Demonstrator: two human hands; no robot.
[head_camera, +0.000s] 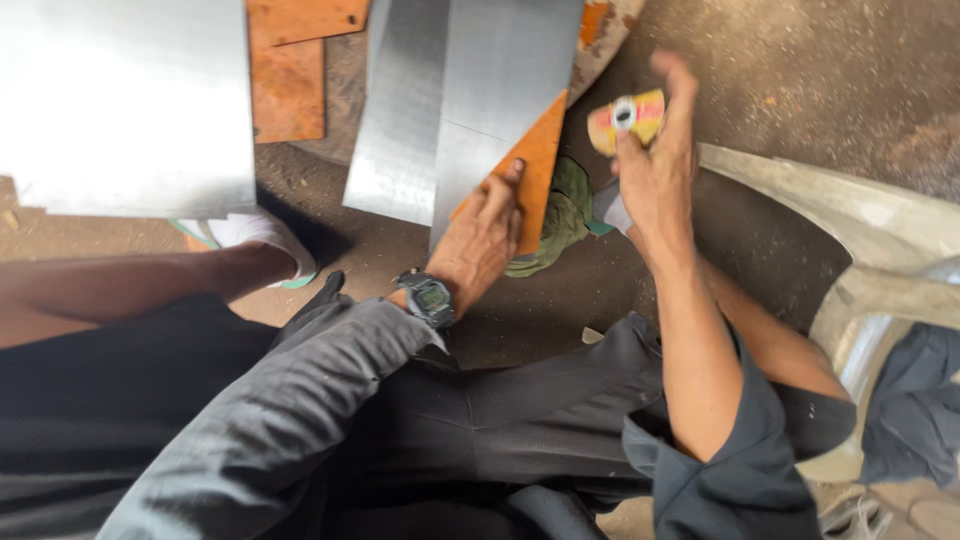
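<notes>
Fingers of the left hand (485, 235) lay flat and spread on the metal sheet (470, 100), pinning its near edge; thin, stiff and slick, it looked sharp-edged. Beside it, the right hand (655, 165) pinched a small yellow-red disc (627, 118), seemingly light.

Large steel sheet (125, 100): far to the left of the left hand, shiny and flat.
Rusty orange plates (290, 70): up and left of the left hand, lying on the dirt floor (800, 70).
Green rag (560, 215): crumpled between the two hands, on the floor.
Pale plastic chair (850, 215): right of the right hand.
White shoe (265, 235): left of the left hand.
Wristwatch (430, 297): just below the left hand, dark-cased.
</notes>
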